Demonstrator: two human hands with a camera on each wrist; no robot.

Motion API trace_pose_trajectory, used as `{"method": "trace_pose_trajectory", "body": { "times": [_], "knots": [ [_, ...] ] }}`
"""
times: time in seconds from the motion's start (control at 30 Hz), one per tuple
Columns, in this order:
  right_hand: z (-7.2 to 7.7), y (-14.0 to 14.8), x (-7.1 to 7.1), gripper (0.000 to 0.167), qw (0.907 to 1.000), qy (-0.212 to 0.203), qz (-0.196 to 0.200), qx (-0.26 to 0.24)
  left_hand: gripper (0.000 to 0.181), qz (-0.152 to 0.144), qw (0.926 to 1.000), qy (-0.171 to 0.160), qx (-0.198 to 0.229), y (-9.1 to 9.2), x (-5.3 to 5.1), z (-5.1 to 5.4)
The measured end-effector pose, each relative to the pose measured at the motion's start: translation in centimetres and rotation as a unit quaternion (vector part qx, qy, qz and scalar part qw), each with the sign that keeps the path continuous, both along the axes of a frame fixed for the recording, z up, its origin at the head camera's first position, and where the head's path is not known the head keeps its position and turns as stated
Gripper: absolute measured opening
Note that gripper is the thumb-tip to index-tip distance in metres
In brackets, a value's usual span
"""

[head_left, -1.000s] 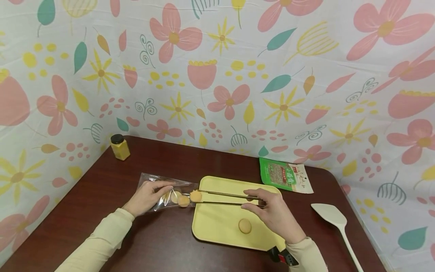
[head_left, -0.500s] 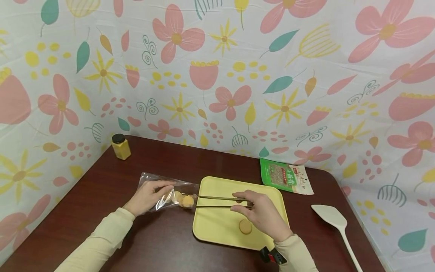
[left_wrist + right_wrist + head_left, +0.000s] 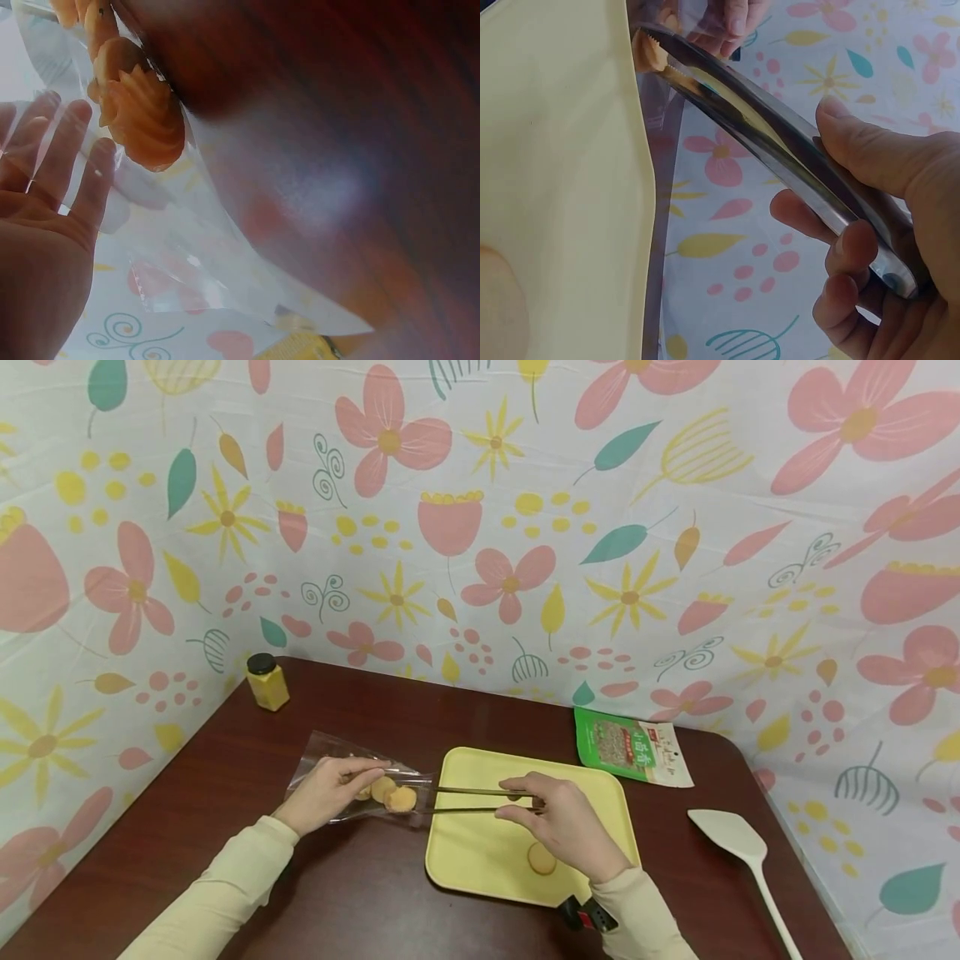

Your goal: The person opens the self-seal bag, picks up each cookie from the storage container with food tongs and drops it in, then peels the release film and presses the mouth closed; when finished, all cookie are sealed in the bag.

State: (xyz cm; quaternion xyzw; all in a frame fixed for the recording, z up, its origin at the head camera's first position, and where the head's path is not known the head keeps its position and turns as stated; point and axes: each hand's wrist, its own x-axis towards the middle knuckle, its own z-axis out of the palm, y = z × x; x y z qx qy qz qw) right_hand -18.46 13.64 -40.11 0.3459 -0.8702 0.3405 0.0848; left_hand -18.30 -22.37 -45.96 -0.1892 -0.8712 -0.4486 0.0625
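In the head view my left hand (image 3: 327, 791) pinches a clear plastic bag (image 3: 321, 747) left of a yellow tray (image 3: 480, 864). Several round cookies (image 3: 383, 790) lie inside the bag. My right hand (image 3: 564, 823) grips metal tongs (image 3: 761, 124) between thumb and fingers, above the tray. The tongs point left into the bag's mouth. In the right wrist view their serrated tips are at a piped cookie (image 3: 651, 51); whether they clasp it I cannot tell. The left wrist view shows ridges on the front cookie (image 3: 144, 120). A single cookie (image 3: 542, 858) rests on the tray.
A yellow jar (image 3: 267, 687) with a black lid stands at the back left. Behind the tray lies a green and white seasoning packet (image 3: 630, 747). A white spatula (image 3: 738, 839) lies to its right. Flower-patterned cloth hangs behind the dark table (image 3: 360, 902).
My right hand has moved left with the tongs, whose tips carried a cookie into the bag's mouth. The bag's far end has shifted slightly left. My left hand has stayed nearly still.
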Motion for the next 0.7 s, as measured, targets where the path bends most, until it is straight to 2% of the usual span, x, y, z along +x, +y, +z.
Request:
{"method": "trace_pose_trajectory", "body": {
  "times": [0.37, 0.7],
  "knots": [
    [-0.1, -1.4, -0.3, 0.031, 0.9999, 0.009, 0.013, -0.008, 0.030, 0.001, 1.0000, 0.004, -0.004, 0.0, -0.1, 0.1],
    [-0.1, -2.1, -0.6, 0.031, 0.9998, 0.000, 0.014, -0.010, 0.030, -0.001, 1.0000, 0.002, 0.005, 0.0, 0.0, 0.1]
  ]
}}
